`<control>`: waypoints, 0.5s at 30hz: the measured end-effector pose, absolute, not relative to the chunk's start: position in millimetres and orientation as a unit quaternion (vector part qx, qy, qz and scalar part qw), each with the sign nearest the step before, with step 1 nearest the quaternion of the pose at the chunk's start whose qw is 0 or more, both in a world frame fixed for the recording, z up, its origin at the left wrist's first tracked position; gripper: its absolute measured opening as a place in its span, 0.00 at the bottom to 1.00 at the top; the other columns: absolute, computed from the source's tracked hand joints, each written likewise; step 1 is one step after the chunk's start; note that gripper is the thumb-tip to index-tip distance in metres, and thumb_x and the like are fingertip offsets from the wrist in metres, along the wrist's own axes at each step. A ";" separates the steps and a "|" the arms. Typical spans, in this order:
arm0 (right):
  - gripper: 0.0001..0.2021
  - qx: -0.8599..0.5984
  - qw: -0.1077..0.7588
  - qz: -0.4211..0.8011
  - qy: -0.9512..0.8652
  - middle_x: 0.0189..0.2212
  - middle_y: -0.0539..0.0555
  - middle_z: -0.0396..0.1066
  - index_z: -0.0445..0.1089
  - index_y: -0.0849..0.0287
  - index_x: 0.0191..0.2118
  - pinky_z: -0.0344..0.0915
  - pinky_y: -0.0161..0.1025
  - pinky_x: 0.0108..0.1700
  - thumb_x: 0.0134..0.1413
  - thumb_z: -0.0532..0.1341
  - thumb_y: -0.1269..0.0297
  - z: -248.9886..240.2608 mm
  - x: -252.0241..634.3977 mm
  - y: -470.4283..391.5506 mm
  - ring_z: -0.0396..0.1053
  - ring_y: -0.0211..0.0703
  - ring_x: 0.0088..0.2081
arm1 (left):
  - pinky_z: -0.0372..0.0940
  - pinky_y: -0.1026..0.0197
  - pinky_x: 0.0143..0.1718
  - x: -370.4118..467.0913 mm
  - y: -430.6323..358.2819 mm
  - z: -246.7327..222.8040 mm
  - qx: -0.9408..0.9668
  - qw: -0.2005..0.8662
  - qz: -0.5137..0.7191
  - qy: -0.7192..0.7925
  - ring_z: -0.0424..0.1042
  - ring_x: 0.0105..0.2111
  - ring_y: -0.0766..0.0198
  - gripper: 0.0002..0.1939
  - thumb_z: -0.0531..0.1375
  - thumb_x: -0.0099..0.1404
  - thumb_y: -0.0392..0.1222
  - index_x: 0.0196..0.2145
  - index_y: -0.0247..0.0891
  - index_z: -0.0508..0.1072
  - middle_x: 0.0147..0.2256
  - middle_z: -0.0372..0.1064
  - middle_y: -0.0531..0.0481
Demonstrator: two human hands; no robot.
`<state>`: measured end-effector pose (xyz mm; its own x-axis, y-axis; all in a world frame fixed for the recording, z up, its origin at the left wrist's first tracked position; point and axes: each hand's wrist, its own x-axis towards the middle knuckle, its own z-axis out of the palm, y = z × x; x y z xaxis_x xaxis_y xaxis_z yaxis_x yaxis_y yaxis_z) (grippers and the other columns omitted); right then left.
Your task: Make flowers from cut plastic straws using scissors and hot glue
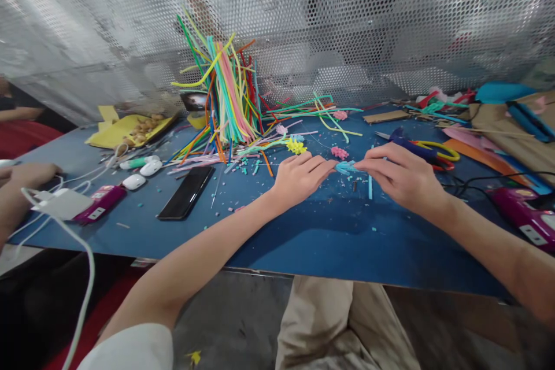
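Going across the blue tabletop [277, 245], I'm seeing a black phone [185, 192] lying flat, then a bunch of coloured fuzzy stems [229, 92] standing behind. My left hand [332, 166] is pinching the left end of a light-blue fuzzy piece [346, 167], up front of a pink piece [340, 152]; my right hand [361, 164] is pinching its right end, yellow-handled scissors [454, 155] lying just beyond.

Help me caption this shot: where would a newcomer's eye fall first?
Probably the tall, colourful bundle of strips at the back of the blue table, left of centre. Next, the light-blue piece held between the left hand and right hand. A pink piece lies just beyond it.
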<state>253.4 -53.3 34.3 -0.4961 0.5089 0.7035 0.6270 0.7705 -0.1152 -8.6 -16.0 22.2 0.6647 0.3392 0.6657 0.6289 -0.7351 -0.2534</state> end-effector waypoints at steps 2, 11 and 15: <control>0.11 -0.319 0.367 -0.070 -0.871 0.44 0.53 0.74 0.73 0.49 0.49 0.69 0.47 0.52 0.66 0.57 0.67 35.0 253.3 -53.0 0.72 0.45 0.46 | 0.62 0.61 0.35 -8.6 -16.5 22.6 -0.881 0.243 -0.298 -0.277 0.72 0.34 0.65 0.13 0.55 0.73 0.45 0.50 0.44 0.76 0.38 0.78 0.50; 0.06 -0.315 0.393 -0.067 -0.861 0.40 0.52 0.76 0.66 0.54 0.42 0.71 0.43 0.46 0.62 0.60 0.71 33.7 247.4 -55.6 0.74 0.42 0.41 | 0.62 0.63 0.34 -8.7 -12.2 19.0 -0.874 0.249 -0.317 -0.271 0.72 0.33 0.67 0.11 0.56 0.73 0.44 0.47 0.42 0.76 0.36 0.77 0.51; 0.08 -0.315 0.422 -0.085 -0.846 0.38 0.51 0.76 0.63 0.55 0.39 0.71 0.39 0.42 0.59 0.63 0.71 32.0 245.2 -55.5 0.74 0.40 0.38 | 0.62 0.64 0.33 -6.5 -14.2 20.4 -0.876 0.249 -0.320 -0.262 0.72 0.32 0.67 0.11 0.56 0.73 0.44 0.47 0.41 0.76 0.35 0.77 0.52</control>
<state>245.2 -55.5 32.0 -0.4456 0.4608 0.7675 0.6047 0.7872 -0.1215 -6.5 -14.2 20.4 0.6571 0.2999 0.6916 0.6188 -0.7385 -0.2677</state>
